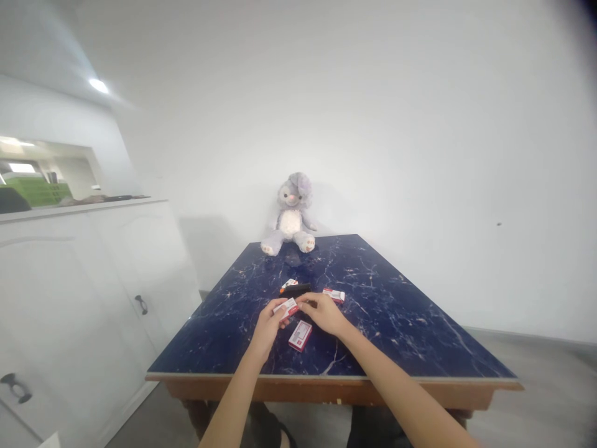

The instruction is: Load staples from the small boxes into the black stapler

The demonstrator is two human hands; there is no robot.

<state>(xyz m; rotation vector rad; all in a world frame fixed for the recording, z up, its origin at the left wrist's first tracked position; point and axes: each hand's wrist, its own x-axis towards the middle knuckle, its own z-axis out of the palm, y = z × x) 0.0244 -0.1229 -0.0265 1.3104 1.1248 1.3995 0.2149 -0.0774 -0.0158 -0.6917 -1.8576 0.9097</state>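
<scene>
My left hand [265, 326] is closed around a small red-and-white cardboard box [289, 306], the thumb lying on its upper face. At that box's right end, the thumb and fingers of my right hand [325, 314] are pinched together. Just below my hands, a second red-and-white box [300, 336] lies flat on the table. A third box [334, 295] rests beyond my right hand. Behind the held box is a black object with an orange end [297, 290], its kind unclear. It partly covers another white-and-red piece [290, 282].
A grey plush toy [291, 214] sits at the far end of the blue marble-patterned table [396, 323], against the white wall. White cabinets [93, 298] with dark handles stand on the left. A green crate [37, 190] shows beyond the cabinet top.
</scene>
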